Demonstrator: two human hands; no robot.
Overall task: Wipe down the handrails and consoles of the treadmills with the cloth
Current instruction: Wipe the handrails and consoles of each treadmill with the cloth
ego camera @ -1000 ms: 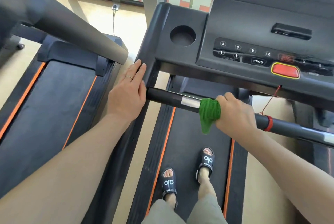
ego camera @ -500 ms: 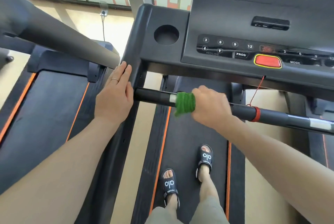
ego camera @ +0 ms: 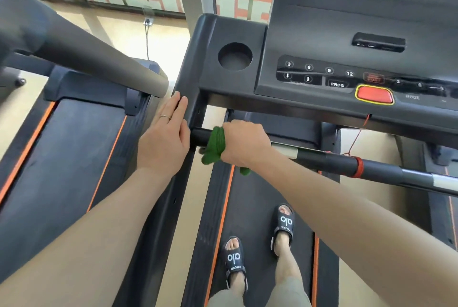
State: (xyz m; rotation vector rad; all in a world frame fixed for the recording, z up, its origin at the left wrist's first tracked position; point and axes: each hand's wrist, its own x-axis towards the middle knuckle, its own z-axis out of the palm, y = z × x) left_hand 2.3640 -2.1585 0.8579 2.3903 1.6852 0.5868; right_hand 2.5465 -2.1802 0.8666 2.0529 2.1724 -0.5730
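Nearest the camera, two sandalled feet (ego camera: 257,244) are planted on the running belt (ego camera: 255,207) of the treadmill, with both forearms reaching forward above them.

Next out, the right hand (ego camera: 244,144) is wrapped around the crossbar handrail (ego camera: 329,159), its fingers curled under and out of sight, with the green cloth (ego camera: 215,145) bunched between palm and bar; a loose tail of cloth hangs below the wrist. The cloth is thus held on the bar's far left end, just beside the joint where the bar meets the black upright (ego camera: 190,98). The left hand (ego camera: 164,143) is laid flat against that upright, fingers (ego camera: 177,106) straight and together, holding nothing (a ring is seen on one of them).

The relation that matters is this: the bar's long axis runs from the upright on the left, rightward and slightly toward the camera, and nearly all of its unwiped-looking length, including the silver sensor patch (ego camera: 285,149) and the red band (ego camera: 358,166), lies to the right of the cloth. The next stroke is therefore judged to be a slide rightward along that axis, by the right hand, which is already on it.

Farthest off, the console (ego camera: 309,34) with its cup recess (ego camera: 235,55) and red stop button (ego camera: 374,94) is seen above the bar, apparently not yet reached by the cloth.
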